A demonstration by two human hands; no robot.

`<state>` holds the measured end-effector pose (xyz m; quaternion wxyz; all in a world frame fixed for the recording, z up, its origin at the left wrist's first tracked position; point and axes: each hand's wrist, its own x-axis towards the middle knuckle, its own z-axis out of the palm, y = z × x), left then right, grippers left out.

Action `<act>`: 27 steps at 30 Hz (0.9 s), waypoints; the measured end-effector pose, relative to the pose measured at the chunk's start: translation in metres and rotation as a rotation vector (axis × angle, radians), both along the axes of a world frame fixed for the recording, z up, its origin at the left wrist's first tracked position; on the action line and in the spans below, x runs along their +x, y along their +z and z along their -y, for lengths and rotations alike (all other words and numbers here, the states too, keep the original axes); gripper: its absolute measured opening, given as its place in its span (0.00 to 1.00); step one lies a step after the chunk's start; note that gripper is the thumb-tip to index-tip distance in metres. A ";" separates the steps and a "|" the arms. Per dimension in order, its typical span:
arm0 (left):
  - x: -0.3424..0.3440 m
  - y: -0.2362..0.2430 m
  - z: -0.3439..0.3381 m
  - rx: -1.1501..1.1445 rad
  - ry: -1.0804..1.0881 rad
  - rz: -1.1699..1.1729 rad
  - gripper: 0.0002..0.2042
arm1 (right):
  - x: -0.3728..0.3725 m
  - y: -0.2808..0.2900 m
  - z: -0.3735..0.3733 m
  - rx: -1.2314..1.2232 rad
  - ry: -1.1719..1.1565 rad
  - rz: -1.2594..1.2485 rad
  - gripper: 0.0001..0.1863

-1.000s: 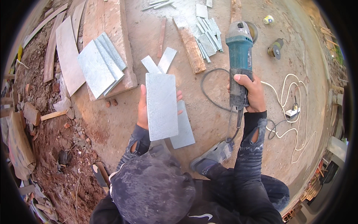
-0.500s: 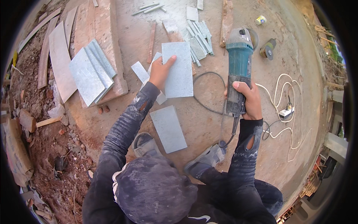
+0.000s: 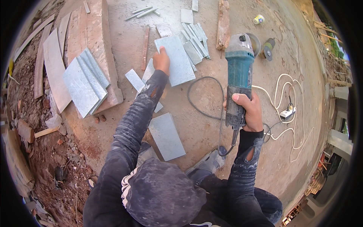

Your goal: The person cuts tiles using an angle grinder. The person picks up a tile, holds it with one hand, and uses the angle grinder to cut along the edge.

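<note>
My left hand (image 3: 161,61) grips a grey-green stone tile (image 3: 177,64) by its left edge, thumb on top; its other fingers are hidden beneath. The tile is tilted a little, over narrow cut strips. In my right hand (image 3: 250,108) is a teal and black angle grinder (image 3: 239,70), held by its dusty body with the disc (image 3: 254,44) pointing away from me. Whether the disc spins cannot be told. Another rectangular tile (image 3: 167,136) lies on the ground near my feet. Left of my left hand, a fanned stack of tiles (image 3: 84,85) leans on a concrete slab.
Cut tile strips (image 3: 194,39) lie beyond the held tile. A second, green grinder (image 3: 267,50) and a small can (image 3: 258,19) rest at the far right. A white extension cord (image 3: 278,104) with a socket block (image 3: 287,113) coils at right. Wooden planks (image 3: 223,24) and rubble (image 3: 56,162) lie around.
My left hand has carried the tile slightly farther away and turned it a little counterclockwise. The grinder stays in my right hand, nearly in place. The whole view has shifted slightly.
</note>
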<state>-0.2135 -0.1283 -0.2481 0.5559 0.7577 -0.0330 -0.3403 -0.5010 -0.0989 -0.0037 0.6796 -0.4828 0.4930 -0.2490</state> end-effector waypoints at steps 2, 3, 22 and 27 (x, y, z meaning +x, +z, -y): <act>-0.008 0.011 0.003 0.046 0.028 0.062 0.25 | -0.001 0.000 0.001 0.001 0.012 -0.011 0.21; -0.014 0.019 0.003 0.080 0.030 0.095 0.25 | -0.002 -0.001 0.001 0.002 0.014 -0.020 0.21; -0.057 0.037 -0.129 -0.294 -0.296 -0.283 0.16 | 0.058 -0.057 -0.032 -0.066 0.249 -0.188 0.25; -0.056 0.023 -0.138 -0.374 -0.284 -0.260 0.19 | 0.087 -0.071 -0.053 -0.176 0.338 -0.189 0.30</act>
